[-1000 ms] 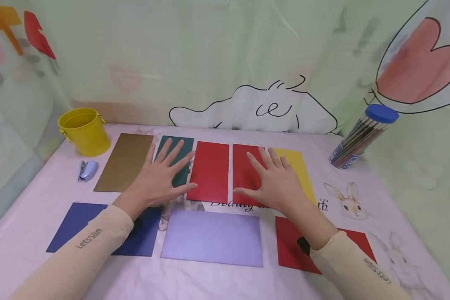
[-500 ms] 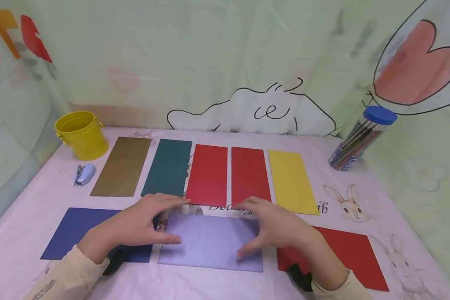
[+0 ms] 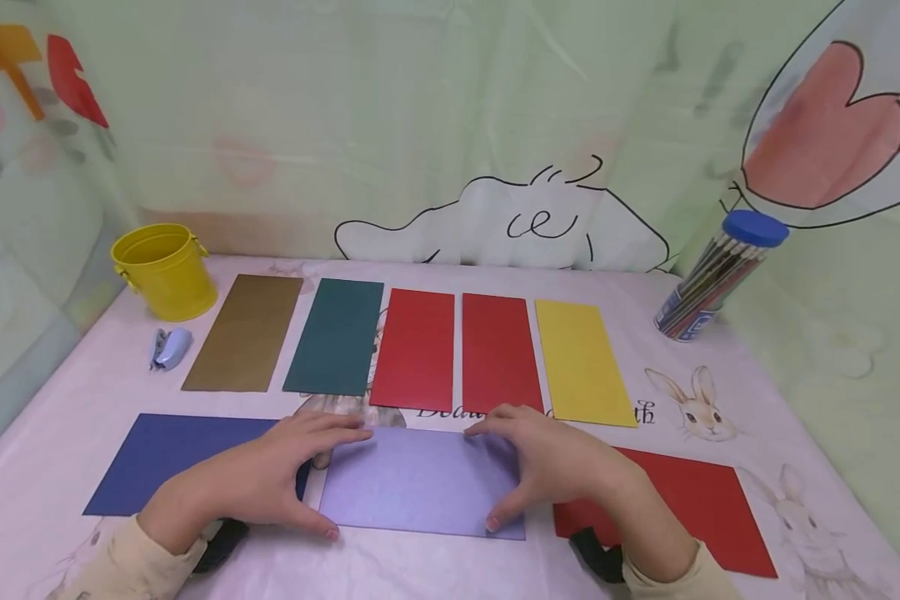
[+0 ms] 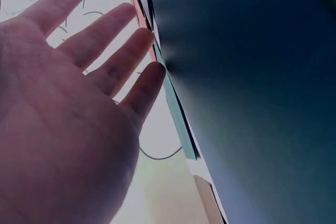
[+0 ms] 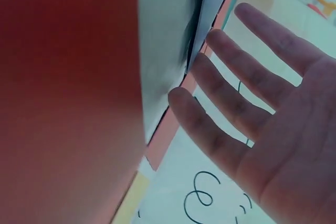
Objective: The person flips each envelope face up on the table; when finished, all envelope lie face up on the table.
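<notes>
A lavender sheet of card lies flat at the front middle of the table. My left hand arches at its left end, index fingertip by the far corner and thumb by the near one. At the right end, my right hand is posed likewise, thumb and fingertips over the sheet. Both wrist views show straight, spread fingers with nothing held. Beneath the left hand is a dark blue sheet, which fills much of the left wrist view. A red sheet lies partly hidden under the right forearm.
Behind, a row holds brown, green, two red and yellow sheets. A yellow bucket and a small light-blue stapler stand at left. At back right is a tub of pencils with a blue lid.
Both hands have drawn back from above the far row and lowered to the ends of the lavender sheet. The left hand has shifted slightly outward in the last half second. The sheets lie as before.
</notes>
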Available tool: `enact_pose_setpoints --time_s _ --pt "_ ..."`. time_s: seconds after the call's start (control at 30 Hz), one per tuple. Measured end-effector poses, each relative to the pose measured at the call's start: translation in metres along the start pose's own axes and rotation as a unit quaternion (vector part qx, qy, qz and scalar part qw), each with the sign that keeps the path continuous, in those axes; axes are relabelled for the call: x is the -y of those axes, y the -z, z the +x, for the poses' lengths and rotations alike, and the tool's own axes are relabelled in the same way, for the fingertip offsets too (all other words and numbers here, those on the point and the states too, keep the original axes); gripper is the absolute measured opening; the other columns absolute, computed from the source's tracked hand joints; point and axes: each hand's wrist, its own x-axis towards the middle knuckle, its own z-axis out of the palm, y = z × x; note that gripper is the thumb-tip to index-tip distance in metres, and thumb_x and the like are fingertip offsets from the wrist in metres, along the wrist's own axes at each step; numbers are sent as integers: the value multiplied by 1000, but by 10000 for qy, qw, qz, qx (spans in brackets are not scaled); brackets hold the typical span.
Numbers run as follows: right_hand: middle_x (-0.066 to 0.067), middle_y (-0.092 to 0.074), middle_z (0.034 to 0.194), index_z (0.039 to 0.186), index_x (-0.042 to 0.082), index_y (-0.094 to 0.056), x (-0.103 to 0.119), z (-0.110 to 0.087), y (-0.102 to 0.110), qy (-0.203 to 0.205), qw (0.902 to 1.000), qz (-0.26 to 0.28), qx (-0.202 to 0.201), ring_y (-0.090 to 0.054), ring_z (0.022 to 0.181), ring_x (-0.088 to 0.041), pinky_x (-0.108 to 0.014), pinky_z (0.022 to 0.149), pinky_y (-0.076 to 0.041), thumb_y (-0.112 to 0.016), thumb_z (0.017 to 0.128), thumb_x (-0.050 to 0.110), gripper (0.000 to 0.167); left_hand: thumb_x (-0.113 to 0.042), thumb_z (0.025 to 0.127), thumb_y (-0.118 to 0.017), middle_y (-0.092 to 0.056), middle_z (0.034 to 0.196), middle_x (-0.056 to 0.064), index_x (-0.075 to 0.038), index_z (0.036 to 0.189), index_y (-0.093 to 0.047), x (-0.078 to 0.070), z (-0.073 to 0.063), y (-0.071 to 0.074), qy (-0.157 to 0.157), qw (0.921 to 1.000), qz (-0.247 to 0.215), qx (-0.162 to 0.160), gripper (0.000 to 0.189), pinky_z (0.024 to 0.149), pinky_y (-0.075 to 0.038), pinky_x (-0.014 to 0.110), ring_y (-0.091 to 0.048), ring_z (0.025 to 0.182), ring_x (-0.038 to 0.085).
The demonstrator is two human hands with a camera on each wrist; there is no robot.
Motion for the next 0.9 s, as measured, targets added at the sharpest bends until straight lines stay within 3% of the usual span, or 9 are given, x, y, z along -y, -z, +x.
enact_pose_setpoints --time_s 0.3,0.47,0.63,0.9 --pt "-3 -50 136 140 18 -59 7 -9 -3 81 9992 -389 -44 -46 125 -23 -46 98 -49 -93 61 54 93 -59 73 -83 -35 158 9 -24 151 -48 0 -4 -1 153 9997 -29 204 93 110 -20 70 -26 145 40" --pt "0 -50 131 140 18 -60 8 -9 -7 -168 9994 -279 99 -45 120 -21 -43 91 -53 -96 59 47 94 -57 74 -84 -38 156 9 -20 149 -51 -2 -6 0 176 9993 144 296 90 110 -26 66 -31 143 37" --pt "2 -47 130 140 16 -61 7 -10 -12 -161 9997 -92 172 -45 119 -20 -39 88 -55 -98 57 40 94 -56 77 -82 -42 154 8 -15 147 -53 -2 -6 -2 158 9993 160 303 87 110 -28 63 -35 142 34" --pt "2 -47 134 140 17 -61 1 -10 -12 -112 9998 -16 151 -46 121 -19 -38 90 -55 -97 57 45 94 -59 77 -81 -46 152 5 -15 145 -55 0 -6 0 157 9995 225 154 85 109 -32 60 -38 140 32"
